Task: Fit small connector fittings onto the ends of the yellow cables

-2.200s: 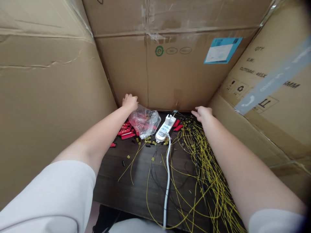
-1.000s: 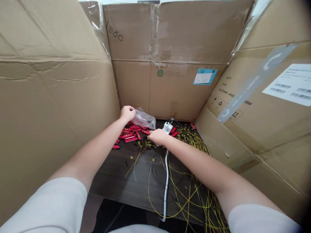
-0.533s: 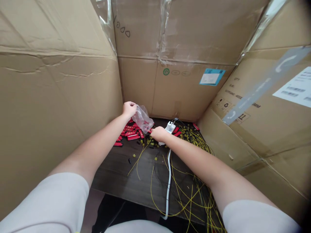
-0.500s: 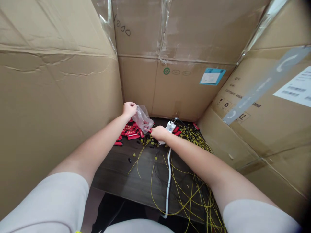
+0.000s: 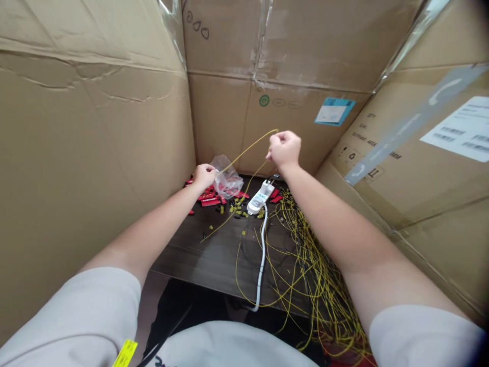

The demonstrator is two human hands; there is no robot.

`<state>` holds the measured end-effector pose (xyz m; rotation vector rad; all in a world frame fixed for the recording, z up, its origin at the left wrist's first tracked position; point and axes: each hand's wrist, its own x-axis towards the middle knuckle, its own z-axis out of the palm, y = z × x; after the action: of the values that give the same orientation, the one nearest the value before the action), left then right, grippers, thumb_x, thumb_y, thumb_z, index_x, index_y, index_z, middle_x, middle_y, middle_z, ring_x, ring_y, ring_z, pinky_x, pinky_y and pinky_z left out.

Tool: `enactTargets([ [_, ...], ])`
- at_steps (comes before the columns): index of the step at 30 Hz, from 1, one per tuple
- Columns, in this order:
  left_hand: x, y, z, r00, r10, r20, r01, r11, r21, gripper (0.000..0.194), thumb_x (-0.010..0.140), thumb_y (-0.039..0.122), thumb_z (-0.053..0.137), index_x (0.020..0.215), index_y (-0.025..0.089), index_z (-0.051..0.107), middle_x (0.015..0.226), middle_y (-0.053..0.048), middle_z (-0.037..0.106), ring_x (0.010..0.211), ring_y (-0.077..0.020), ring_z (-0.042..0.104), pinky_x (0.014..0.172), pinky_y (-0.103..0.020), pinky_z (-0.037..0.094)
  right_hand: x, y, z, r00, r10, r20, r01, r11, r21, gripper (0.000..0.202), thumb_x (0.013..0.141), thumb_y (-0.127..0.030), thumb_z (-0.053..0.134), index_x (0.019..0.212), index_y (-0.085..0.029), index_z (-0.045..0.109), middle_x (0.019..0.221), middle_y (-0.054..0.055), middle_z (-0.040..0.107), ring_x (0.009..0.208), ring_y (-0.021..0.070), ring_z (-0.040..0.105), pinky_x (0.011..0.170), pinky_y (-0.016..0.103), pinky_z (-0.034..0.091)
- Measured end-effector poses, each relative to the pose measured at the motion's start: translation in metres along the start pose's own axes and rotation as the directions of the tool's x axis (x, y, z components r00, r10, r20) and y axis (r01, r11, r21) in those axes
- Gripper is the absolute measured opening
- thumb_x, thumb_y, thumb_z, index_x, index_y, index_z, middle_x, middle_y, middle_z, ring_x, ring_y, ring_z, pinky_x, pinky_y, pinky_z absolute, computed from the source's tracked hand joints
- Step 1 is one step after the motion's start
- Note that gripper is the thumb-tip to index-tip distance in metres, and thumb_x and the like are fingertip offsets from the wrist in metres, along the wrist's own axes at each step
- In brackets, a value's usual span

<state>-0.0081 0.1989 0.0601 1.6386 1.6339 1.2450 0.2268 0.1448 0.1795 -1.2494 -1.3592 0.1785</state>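
My right hand is raised in front of the back carton, its fingers closed on a thin yellow cable. From there one stretch of cable runs down left toward the plastic bag, and another drops to the table. My left hand pinches the edge of a clear plastic bag; whether it also grips the cable end I cannot tell. Under and beside the bag lie several red and black pieces. Small yellow and black bits are scattered just right of them.
A white power strip with a white cord lies mid-table. Tangled yellow cables cover the right side and hang over the front edge. Large cartons wall in the dark table at left, back and right.
My right hand has risen from beside the power strip, lifting the yellow cable into a loop. The left hand stays at the bag. The view has shifted slightly.
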Motion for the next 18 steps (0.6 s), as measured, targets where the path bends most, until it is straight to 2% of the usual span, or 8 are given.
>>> enactTargets([
  [4, -0.014, 0.003, -0.002, 0.998, 0.058, 0.029, -0.059, 0.997, 0.042, 0.019, 0.076, 0.021, 0.057, 0.091, 0.015, 0.066, 0.092, -0.008, 0.070, 0.082, -0.0174, 0.066, 0.075, -0.027, 0.052, 0.030, -0.040, -0.021, 0.985, 0.138, -0.107, -0.106, 0.958, 0.266, 0.008, 0.085, -0.018, 0.041, 0.076, -0.019, 0.040, 0.054, -0.007, 0.042, 0.041, 0.0065, 0.048, 0.043, 0.018, 0.041],
  [8, -0.031, 0.015, -0.010, 0.990, 0.108, 0.093, -0.117, 0.988, 0.101, 0.032, 0.073, 0.019, 0.060, 0.104, 0.014, 0.063, 0.099, -0.009, 0.069, 0.091, -0.0194, 0.065, 0.084, -0.028, 0.050, 0.047, -0.081, -0.047, 0.959, 0.211, -0.190, -0.136, 0.928, 0.346, 0.007, 0.088, -0.017, 0.034, 0.083, -0.018, 0.038, 0.055, -0.008, 0.040, 0.041, 0.0054, 0.049, 0.046, 0.018, 0.044],
  [11, -0.048, 0.028, -0.017, 0.980, 0.143, 0.137, -0.165, 0.973, 0.161, 0.048, 0.069, 0.018, 0.064, 0.116, 0.015, 0.058, 0.109, -0.012, 0.066, 0.103, -0.0249, 0.061, 0.093, -0.034, 0.047, 0.051, -0.101, -0.062, 0.937, 0.241, -0.253, -0.136, 0.919, 0.370, 0.007, 0.088, -0.017, 0.031, 0.087, -0.017, 0.038, 0.057, -0.007, 0.043, 0.042, 0.0059, 0.052, 0.048, 0.020, 0.048],
  [13, -0.064, 0.041, -0.022, 0.968, 0.216, 0.128, -0.244, 0.929, 0.277, 0.054, 0.067, 0.021, 0.066, 0.120, 0.014, 0.055, 0.119, -0.017, 0.060, 0.115, -0.0309, 0.054, 0.100, -0.040, 0.041, 0.047, -0.107, -0.066, 0.949, 0.241, -0.201, -0.155, 0.917, 0.368, 0.007, 0.088, -0.017, 0.033, 0.085, -0.016, 0.039, 0.056, -0.007, 0.044, 0.041, 0.0065, 0.053, 0.047, 0.020, 0.048],
  [15, -0.081, 0.057, -0.028, 0.938, 0.324, 0.126, -0.348, 0.855, 0.385, 0.051, 0.068, 0.029, 0.068, 0.115, 0.011, 0.056, 0.119, -0.020, 0.057, 0.120, -0.0362, 0.048, 0.103, -0.046, 0.036, 0.036, -0.108, -0.065, 0.979, 0.196, -0.064, -0.162, 0.923, 0.348, 0.007, 0.086, -0.018, 0.039, 0.080, -0.016, 0.041, 0.052, -0.007, 0.043, 0.039, 0.0066, 0.051, 0.043, 0.019, 0.047],
  [16, -0.091, 0.067, -0.032, 0.915, 0.375, 0.149, -0.403, 0.834, 0.378, 0.048, 0.070, 0.034, 0.067, 0.110, 0.011, 0.058, 0.116, -0.020, 0.058, 0.119, -0.0368, 0.048, 0.103, -0.047, 0.036, 0.028, -0.108, -0.063, 0.989, 0.147, 0.018, -0.144, 0.931, 0.335, 0.008, 0.084, -0.018, 0.042, 0.077, -0.016, 0.042, 0.051, -0.007, 0.042, 0.039, 0.0065, 0.050, 0.042, 0.018, 0.046],
  [18, -0.109, 0.091, -0.040, 0.871, 0.435, 0.228, -0.480, 0.852, 0.209, 0.044, 0.077, 0.047, 0.061, 0.106, 0.014, 0.061, 0.107, -0.015, 0.062, 0.110, -0.0321, 0.054, 0.096, -0.044, 0.043, 0.005, -0.109, -0.057, 0.985, 0.018, 0.174, -0.073, 0.947, 0.314, 0.011, 0.082, -0.019, 0.048, 0.072, -0.015, 0.044, 0.050, -0.006, 0.042, 0.042, 0.0066, 0.051, 0.042, 0.017, 0.046],
])
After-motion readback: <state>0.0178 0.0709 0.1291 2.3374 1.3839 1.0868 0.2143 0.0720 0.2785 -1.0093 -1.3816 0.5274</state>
